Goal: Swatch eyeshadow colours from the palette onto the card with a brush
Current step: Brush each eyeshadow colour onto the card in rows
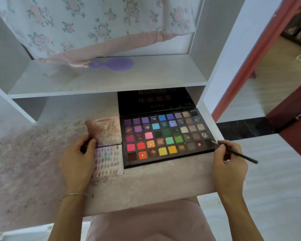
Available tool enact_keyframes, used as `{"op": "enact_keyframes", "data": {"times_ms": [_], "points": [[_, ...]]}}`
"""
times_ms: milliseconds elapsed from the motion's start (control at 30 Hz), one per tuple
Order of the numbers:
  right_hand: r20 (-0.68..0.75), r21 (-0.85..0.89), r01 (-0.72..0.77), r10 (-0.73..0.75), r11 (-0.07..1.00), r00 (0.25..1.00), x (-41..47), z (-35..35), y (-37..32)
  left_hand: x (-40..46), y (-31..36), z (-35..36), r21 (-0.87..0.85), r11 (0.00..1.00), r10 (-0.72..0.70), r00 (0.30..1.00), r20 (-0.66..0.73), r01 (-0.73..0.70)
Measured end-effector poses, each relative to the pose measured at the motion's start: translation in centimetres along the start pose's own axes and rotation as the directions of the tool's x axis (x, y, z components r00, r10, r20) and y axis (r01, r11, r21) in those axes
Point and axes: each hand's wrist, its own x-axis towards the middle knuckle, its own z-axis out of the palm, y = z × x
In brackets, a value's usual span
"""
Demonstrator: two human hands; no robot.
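Pink-clad lap aside, both hands frame the work: the right hand (228, 159) pinches a slim black brush (236, 152) near its front, tip touching a dark pan at the right edge of the open black eyeshadow palette (165, 136), while the left hand (78, 157) grips the left edge of the white swatch card (108, 160) lying just beside the palette on the powder-stained pinkish surface (155, 185). Light and stiff, the brush likely wants a pencil hold and gentle pressure, since pressed powder crumbles; a purple hairbrush (114, 64) lies on the white shelf (146, 79) above.
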Motion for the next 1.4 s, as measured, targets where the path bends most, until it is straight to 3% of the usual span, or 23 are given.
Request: {"op": "enact_keyframes", "data": {"times_ms": [167, 467, 600, 767, 933, 1067, 1233, 1400], "points": [[0.070, -0.079, 0.009, -0.003, 0.997, 0.998, 0.2, 0.2, 0.2, -0.1, 0.1, -0.1, -0.005, 1.000, 0.002, 1.000, 0.014, -0.002], [0.046, -0.100, 0.001, 0.004, 0.995, 0.999, 0.1, 0.2, 0.4, -0.2, 0.6, -0.3, 0.013, 1.000, -0.001, 0.999, 0.038, 0.000], [0.006, -0.064, 0.004, -0.004, 0.998, 1.000, 0.0, 0.1, 0.2, -0.2, 0.6, -0.3, 0.011, 1.000, -0.002, 0.999, 0.043, 0.002], [0.143, 0.071, 0.070, -0.080, 0.995, 0.986, -1.0, 1.1, -1.4, -0.2, 0.6, -0.3, 0.012, 1.000, -0.009, 0.999, 0.038, 0.008], [0.350, 0.263, 0.117, -0.208, 0.958, 0.913, -2.9, 3.1, -3.7, -0.1, 0.5, -0.2, -0.025, 1.000, 0.001, 1.000, 0.028, -0.001], [0.505, 0.380, 0.046, -0.249, 0.924, 0.827, -4.9, 5.3, -5.1, 0.0, 0.2, -0.1, -0.038, 0.999, 0.016, 1.000, 0.024, -0.016], [0.691, 0.294, 0.135, -0.308, 0.946, 0.654, -6.9, 7.5, -5.6, 0.1, -0.2, 0.1, -0.038, 0.999, -0.003, 1.000, 0.000, 0.003], [0.727, 0.267, 0.201, -0.334, 0.943, 0.600, -7.2, 8.0, -5.5, 0.2, -0.7, 0.2, -0.056, 0.998, 0.007, 1.000, -0.013, -0.008]]}}
